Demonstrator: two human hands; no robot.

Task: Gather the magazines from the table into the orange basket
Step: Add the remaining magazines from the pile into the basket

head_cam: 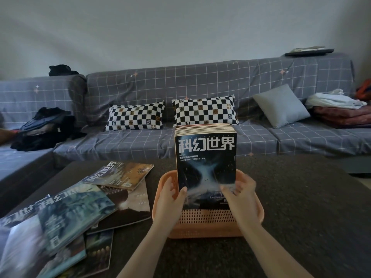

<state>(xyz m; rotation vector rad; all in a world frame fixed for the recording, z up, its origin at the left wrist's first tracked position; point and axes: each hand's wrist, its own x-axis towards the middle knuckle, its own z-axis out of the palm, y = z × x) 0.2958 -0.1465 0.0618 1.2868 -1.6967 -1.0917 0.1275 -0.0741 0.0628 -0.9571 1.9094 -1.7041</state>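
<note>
Magazines (205, 157) stand upright as a stack in the orange basket (206, 221), dark front cover facing the camera. Left hand (169, 199) and right hand (241, 195) hold the stack's lower edges, fingers (227, 190) curled onto the cover. More magazines (80, 207) lie scattered on the dark worktop (311, 207), left of the basket. Sofa (200, 87) behind.

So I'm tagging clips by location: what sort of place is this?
Most likely a home living room: a covered sofa with checkered cushions, and a low dark table strewn with magazines.
</note>
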